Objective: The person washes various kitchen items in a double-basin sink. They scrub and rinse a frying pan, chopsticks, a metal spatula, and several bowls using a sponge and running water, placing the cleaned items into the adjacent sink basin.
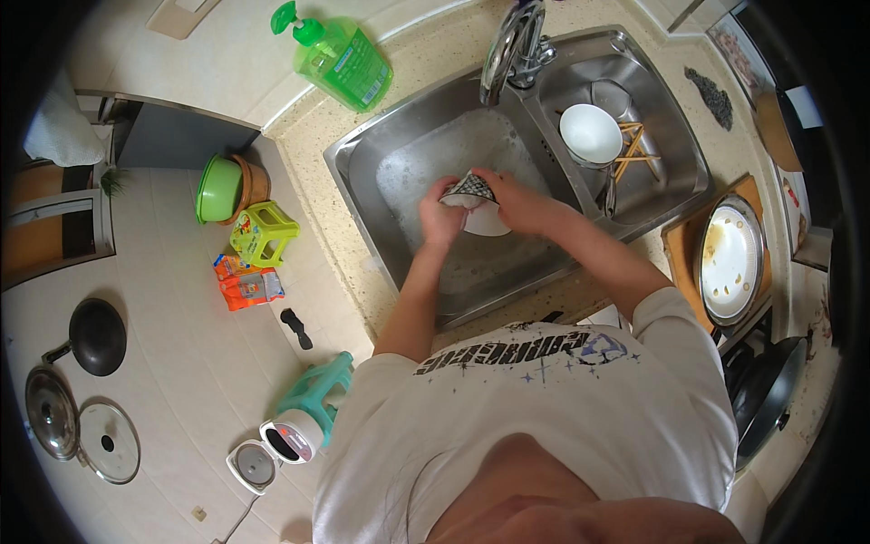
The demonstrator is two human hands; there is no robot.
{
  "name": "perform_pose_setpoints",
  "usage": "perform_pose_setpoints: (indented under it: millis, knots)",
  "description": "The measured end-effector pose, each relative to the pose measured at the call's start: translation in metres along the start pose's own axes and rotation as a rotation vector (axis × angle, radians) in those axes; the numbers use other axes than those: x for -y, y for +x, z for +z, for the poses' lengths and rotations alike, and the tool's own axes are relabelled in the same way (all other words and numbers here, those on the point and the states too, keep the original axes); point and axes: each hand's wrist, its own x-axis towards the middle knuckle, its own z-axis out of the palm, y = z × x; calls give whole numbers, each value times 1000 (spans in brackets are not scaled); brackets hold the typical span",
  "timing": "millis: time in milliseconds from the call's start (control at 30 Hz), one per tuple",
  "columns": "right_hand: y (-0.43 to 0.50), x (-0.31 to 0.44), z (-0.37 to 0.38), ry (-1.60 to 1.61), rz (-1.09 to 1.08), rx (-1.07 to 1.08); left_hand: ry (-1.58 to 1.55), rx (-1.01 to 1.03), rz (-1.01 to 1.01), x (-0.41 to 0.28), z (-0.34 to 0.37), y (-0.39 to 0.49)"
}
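Over the large left basin (380,183) of a stainless-steel sink, a small bowl with a black-and-white pattern (475,185) is held tilted on its side. My left hand (440,216) grips its left side, and my right hand (522,204) has the right side, fingers over the patterned wall. Something pale shows at the bowl's mouth; whether it is a cloth or the bowl's inside I cannot tell. Just below, between my hands, is a plain white dish (488,223), partly hidden by them. Shallow water with some foam covers the basin floor.
In the right basin are a white bowl (591,132) and several chopsticks (635,149). A chrome faucet (516,51) rises between the basins. A green pump bottle (345,64) stands behind the sink. A soiled plate (731,262) rests on a wooden board (680,248) at right.
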Motion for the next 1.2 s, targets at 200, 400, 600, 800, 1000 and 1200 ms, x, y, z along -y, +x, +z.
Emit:
perform_pose_setpoints:
  millis: [200, 400, 600, 800, 1000, 1200]
  knots:
    - [30, -6, -1, 13, 156, 182, 412, -83, 473, -8, -13, -4]
    - [79, -37, 1, -52, 384, 17, 409, -117, -118, 23, -17, 6]
    - [115, -60, 4, -422, 254, -478, 590, 262, -146, 35, -1, -9]
    - [98, -87, 62, 307, 4, -637, 321, 109, 190, 12, 16, 29]
    - [75, -85, 61, 1306, 476, 7, 624, 170, 518, 12, 36, 55]
    - [75, -81, 77, 1069, 424, -432, 538, 378, 30, 26, 48, 42]
